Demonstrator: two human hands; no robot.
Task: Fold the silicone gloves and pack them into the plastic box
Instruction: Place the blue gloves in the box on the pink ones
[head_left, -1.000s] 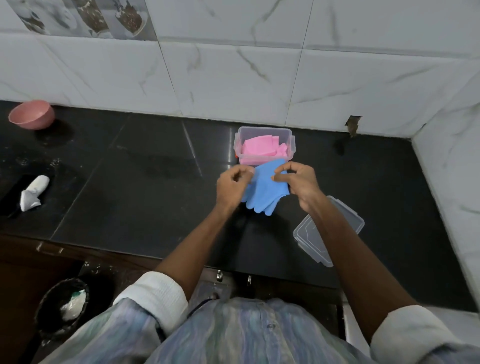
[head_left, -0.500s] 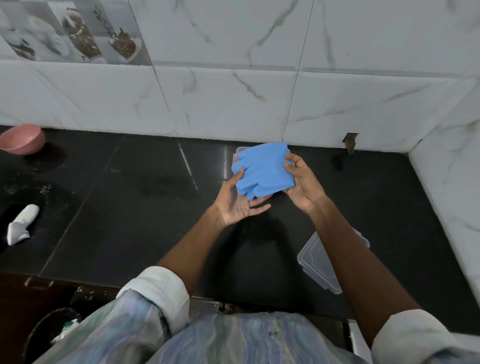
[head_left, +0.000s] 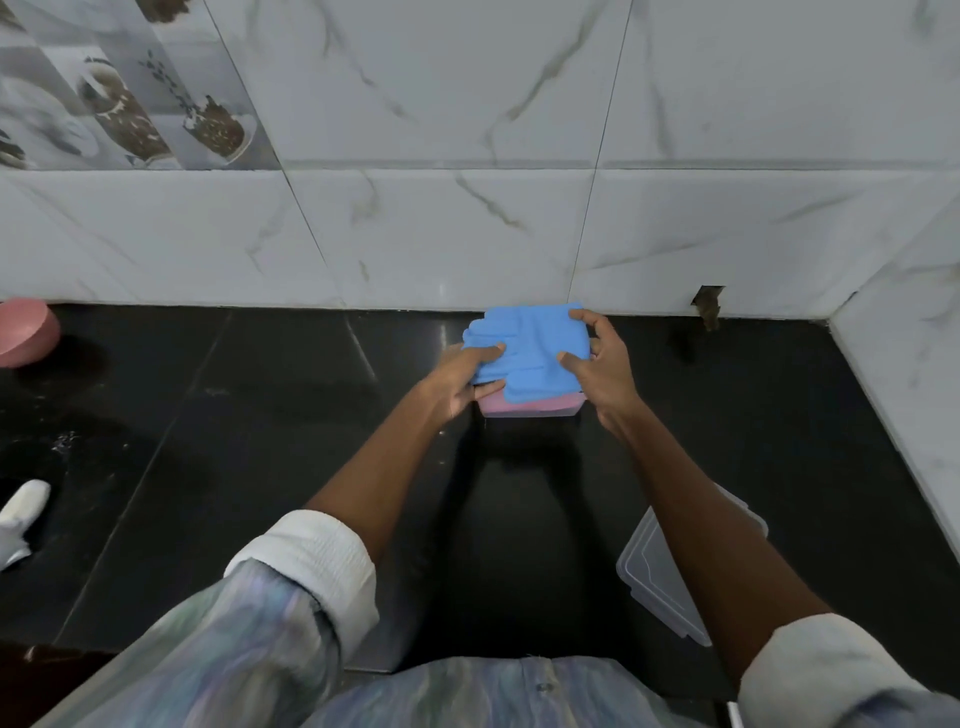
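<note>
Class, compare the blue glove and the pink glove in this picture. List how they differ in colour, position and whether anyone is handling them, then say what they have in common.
Colour: the blue glove is blue; the pink glove is pink.
Position: the blue glove lies on top; the pink glove sits beneath it inside the plastic box, showing only as a strip.
Handling: the left hand and right hand grip the blue glove; whether they touch the pink glove cannot be told.
Shared: both are at the box.

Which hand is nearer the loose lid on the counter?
Right. The right hand grips the blue glove up-counter of the lid; the left hand is farther left.
</note>
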